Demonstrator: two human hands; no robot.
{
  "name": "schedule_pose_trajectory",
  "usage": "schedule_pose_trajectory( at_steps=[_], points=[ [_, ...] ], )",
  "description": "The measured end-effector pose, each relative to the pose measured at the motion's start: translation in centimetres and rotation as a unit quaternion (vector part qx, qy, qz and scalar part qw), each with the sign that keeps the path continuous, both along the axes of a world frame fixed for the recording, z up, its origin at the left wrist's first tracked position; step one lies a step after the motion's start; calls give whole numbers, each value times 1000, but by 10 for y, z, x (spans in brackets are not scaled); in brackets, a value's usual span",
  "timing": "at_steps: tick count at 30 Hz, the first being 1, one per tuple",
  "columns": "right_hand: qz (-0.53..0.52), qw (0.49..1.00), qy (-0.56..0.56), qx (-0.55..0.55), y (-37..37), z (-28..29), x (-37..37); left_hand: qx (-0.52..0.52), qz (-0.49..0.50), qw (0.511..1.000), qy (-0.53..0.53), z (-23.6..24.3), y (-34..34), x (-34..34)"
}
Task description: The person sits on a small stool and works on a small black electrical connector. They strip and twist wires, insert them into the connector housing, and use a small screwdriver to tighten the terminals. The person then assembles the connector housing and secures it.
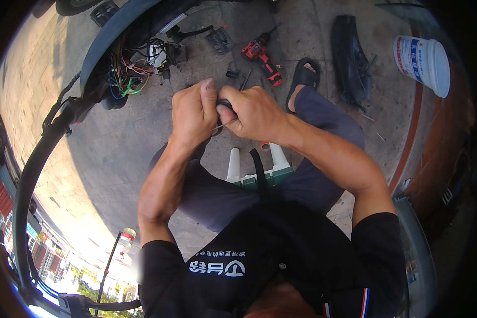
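Note:
My left hand (pixel 195 111) is closed with its thumb raised, just left of and against my right hand (pixel 252 111). My right hand is wrapped round a small black object (pixel 226 103), partly hidden by the fingers. A thin metal piece (pixel 221 126), a wire or shaft, crosses below the fingers. What my left fingers hold is hidden behind them. A red and black cordless drill (pixel 257 55) lies on the pavement beyond my hands, with a dark rod (pixel 246 80) nearer to them.
A vehicle's black frame (pixel 26 180) arcs up the left, with exposed wiring (pixel 130 74) at upper left. A black curved panel (pixel 347 61) and white bucket (pixel 424 66) are at upper right. A green and white stool (pixel 275 177) stands between my legs, near a black sandal (pixel 305 77).

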State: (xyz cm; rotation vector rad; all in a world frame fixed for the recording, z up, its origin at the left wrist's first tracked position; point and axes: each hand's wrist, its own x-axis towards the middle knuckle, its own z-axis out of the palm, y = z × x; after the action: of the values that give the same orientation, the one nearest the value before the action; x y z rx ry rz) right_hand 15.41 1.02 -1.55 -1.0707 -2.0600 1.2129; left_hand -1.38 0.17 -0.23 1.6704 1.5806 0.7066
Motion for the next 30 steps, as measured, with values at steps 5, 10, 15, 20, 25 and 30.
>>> schedule_pose_trajectory(
  at_steps=[5,10,15,20,25,30],
  points=[
    [17,999,-30,5,-7,-7,-1,-8,-11,1000,-5,-3,-3,-2],
    [18,1000,-8,-19,-18,-9,5,-12,-12,1000,-1,-6,-17,1],
    [25,999,20,-16,-4,-1,-2,-31,43,998,-40,-6,-14,-1],
    [5,998,57,-16,29,3,2,-55,50,981,-177,1,7,-10],
    [-8,998,67,-17,37,9,24,-97,-33,961,-256,5,6,-4],
    [-23,997,66,14,42,13,28,-55,-59,974,-213,0,13,-5]
  ],
)
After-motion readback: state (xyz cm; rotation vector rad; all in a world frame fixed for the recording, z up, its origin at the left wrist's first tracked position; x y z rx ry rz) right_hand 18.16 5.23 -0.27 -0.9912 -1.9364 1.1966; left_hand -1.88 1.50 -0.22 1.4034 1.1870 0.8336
